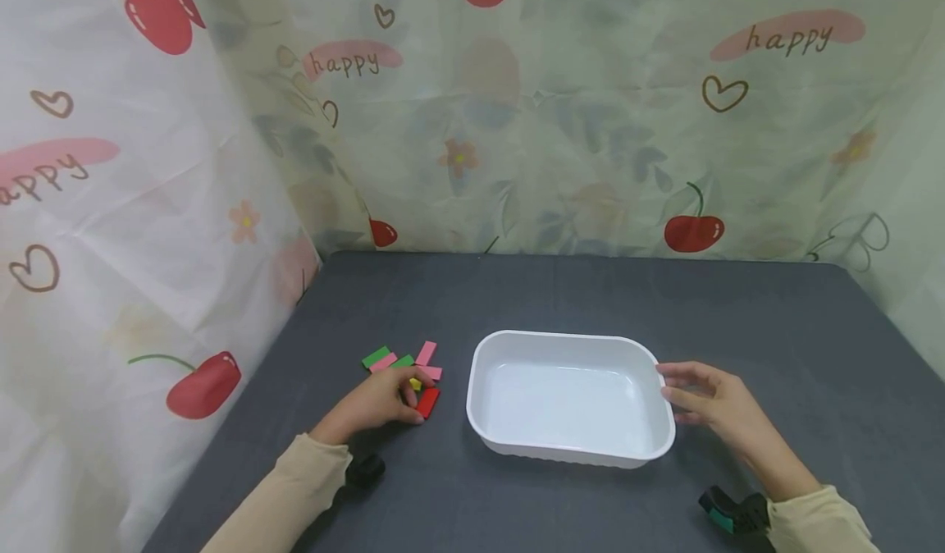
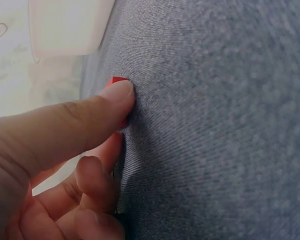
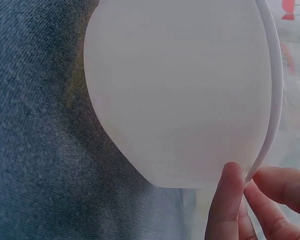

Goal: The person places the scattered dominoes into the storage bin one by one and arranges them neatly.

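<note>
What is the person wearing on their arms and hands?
Both hands are bare: no gloves or rings show on the left hand or the right hand. Each arm has a long beige sleeve ending at the wrist. A small black gadget sits by the left wrist, and a black and green one by the right wrist.

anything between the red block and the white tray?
Nothing: in the head view only bare grey table separates the red block from the white tray.

Dark grey table — on it a white tray and coloured blocks.
</note>
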A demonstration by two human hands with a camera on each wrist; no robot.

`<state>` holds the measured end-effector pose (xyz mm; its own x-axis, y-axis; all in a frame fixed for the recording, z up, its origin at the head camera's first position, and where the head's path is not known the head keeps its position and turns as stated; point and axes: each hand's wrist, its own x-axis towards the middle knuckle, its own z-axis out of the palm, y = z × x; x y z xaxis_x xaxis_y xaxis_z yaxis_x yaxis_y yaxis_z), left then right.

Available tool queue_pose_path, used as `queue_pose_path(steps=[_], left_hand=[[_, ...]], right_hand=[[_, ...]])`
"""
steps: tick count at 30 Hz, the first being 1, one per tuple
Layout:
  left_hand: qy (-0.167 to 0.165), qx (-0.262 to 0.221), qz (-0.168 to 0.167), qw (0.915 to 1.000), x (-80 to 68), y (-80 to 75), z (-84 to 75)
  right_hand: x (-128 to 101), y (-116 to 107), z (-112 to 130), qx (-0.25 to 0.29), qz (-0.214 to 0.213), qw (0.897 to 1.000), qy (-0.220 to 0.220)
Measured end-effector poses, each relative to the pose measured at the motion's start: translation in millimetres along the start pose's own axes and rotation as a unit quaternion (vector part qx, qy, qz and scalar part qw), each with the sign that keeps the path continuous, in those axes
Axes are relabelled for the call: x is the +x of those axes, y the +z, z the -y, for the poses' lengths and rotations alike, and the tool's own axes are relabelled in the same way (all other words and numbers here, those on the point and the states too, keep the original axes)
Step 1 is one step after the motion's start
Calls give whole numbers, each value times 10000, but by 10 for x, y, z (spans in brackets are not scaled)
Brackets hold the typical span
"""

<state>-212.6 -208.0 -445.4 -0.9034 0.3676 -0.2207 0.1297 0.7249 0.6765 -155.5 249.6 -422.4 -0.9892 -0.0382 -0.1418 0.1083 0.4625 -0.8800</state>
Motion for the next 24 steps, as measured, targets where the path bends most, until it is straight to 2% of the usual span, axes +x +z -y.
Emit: queue_pose_path(steps=[5,11,17,24], left_hand=[[32,122,-117,9999,9,-2,2],[-108,-67,-234,9996,-9,-31,-21],[65,-137,-299,9994,-30,-86,-101],[145,-436,-361,9983,-26,-156,-192]], right_hand=[[-3,-5,5,41,-13,10000,-35],[-4,5,-8,58,-29,10000,-24],[0,12,-12,53,-58,10000,-30],[2,11,-7,54,-65,10000,3]])
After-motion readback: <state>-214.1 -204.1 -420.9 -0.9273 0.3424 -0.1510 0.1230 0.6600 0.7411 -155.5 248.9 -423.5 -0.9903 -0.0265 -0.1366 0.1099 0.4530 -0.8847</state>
